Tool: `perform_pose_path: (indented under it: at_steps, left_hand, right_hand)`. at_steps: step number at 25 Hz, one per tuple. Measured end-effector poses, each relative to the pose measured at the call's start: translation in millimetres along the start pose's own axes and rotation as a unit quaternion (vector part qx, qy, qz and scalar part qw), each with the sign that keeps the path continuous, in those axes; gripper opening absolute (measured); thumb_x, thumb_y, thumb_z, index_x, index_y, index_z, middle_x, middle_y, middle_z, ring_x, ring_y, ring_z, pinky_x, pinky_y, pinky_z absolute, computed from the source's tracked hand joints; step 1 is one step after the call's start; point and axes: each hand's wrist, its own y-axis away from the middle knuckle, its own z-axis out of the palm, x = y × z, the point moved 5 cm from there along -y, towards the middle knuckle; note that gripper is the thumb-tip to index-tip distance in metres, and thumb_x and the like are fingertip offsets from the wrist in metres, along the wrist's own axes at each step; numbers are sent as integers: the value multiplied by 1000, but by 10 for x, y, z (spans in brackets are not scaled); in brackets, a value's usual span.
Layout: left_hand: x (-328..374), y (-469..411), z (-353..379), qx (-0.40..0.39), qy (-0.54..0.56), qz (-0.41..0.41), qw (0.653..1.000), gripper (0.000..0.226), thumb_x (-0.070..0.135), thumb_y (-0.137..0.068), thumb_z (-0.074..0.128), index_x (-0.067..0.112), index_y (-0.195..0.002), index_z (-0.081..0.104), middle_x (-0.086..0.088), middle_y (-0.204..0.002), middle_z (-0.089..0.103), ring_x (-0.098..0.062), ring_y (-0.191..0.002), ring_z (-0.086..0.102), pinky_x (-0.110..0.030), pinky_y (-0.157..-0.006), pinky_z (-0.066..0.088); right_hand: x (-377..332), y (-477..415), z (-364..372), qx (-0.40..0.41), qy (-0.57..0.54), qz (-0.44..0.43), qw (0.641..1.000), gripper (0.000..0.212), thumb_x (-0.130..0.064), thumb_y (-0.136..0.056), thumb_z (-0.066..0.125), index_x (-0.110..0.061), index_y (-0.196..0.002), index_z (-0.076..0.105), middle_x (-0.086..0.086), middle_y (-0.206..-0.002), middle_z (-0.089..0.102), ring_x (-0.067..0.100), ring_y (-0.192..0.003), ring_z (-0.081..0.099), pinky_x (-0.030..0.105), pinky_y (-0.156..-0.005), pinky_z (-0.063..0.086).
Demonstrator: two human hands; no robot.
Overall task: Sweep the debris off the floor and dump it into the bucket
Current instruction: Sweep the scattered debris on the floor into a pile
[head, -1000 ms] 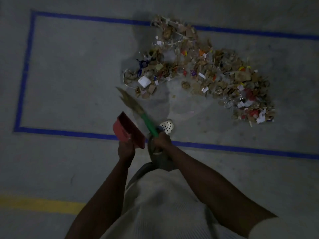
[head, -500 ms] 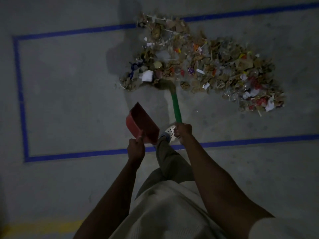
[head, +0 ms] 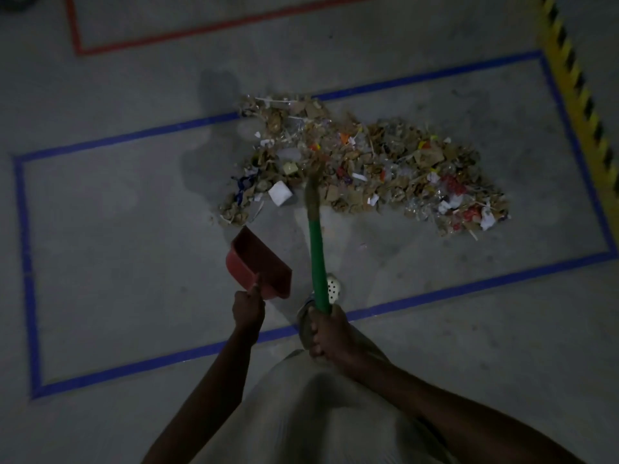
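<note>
Cardboard-and-paper debris (head: 365,169) lies heaped on the floor (head: 134,229), none collected. Your left hand (head: 248,308) grips an empty dustpan (head: 259,266), your right hand (head: 330,333) a broom (head: 318,262) touching the heap. No bucket shows.

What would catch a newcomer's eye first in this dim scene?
A wide heap of brown cardboard scraps and coloured paper bits sprawls mid-floor, mostly inside a blue tape rectangle. The right hand grips a green-handled broom reaching into it; the left hand holds a red plastic dustpan near its edge.
</note>
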Motion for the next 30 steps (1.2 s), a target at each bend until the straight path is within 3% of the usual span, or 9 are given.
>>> perform_pose_path:
  at_steps: [3,5,7,10,16,19,21,25,30]
  left_hand:
    - [-15,38,-90,-6,21,7,1000,48,48,-101,46,3,-102,63,-21,-85,61,-24,-64,49,-34,-62,38]
    - [-58,47,-168,-8,6,19,1000,33,40,-105,41,14,-112,59,-24,-92,61,-26,-71,51,-32,-63,38]
    - [-105,28,-312,4,-8,25,1000,28,38,-105,38,19,-112,57,-21,-92,59,-28,-80,55,-31,-62,39]
    - [-256,-35,-639,55,20,-2,998,44,41,-104,42,1,-105,61,-25,-95,59,-29,-81,54,-41,-70,48]
    - [-666,-158,-1264,131,-14,-37,991,56,40,-105,41,-14,-110,56,-34,-112,57,-43,-105,58,-48,-90,46]
    - [-790,-371,-1441,113,-41,-26,992,49,32,-108,35,-10,-122,55,-33,-113,56,-39,-99,57,-35,-77,43]
    - [-801,-582,-1509,90,-28,-28,995,48,37,-107,38,-4,-119,60,-26,-101,61,-27,-82,56,-24,-59,40]
    - [-707,-1072,-1554,48,19,-11,999,62,52,-100,48,-8,-96,63,-15,-77,64,-19,-62,58,-20,-48,40]
    - [-474,-1612,-1556,1,-56,33,998,54,49,-103,41,2,-121,58,-20,-103,63,-34,-95,63,-31,-68,48]
  right_hand:
    - [71,209,202,-74,25,13,997,17,-22,-101,54,-26,-112,42,2,-64,44,8,-34,35,16,-39,30]
    - [65,246,391,-100,60,3,993,15,-23,-101,54,-29,-101,41,2,-67,44,7,-36,35,18,-40,30]
    - [82,188,624,-116,112,-19,987,14,-25,-100,57,-26,-104,44,3,-69,46,8,-38,39,21,-41,32]
    - [115,12,980,-121,200,-50,971,22,-23,-98,59,-15,-118,52,6,-73,54,13,-47,48,26,-43,38]
    - [-30,-483,1690,-119,248,-37,961,28,-9,-91,59,4,-115,63,9,-65,54,18,-46,45,26,-45,33]
    - [-123,-797,1954,-77,253,-24,964,32,-6,-93,56,11,-119,62,19,-83,59,20,-51,49,27,-46,35]
    - [-219,-1021,2014,-28,225,-21,974,30,-5,-94,57,12,-118,61,20,-84,59,21,-52,49,29,-48,36]
    - [-354,-1441,1949,45,108,-28,993,21,1,-96,53,6,-114,63,16,-76,54,19,-52,44,28,-47,32]
    - [-346,-1625,1979,97,-81,-45,991,12,1,-98,53,0,-107,60,8,-66,42,16,-52,34,20,-39,25]
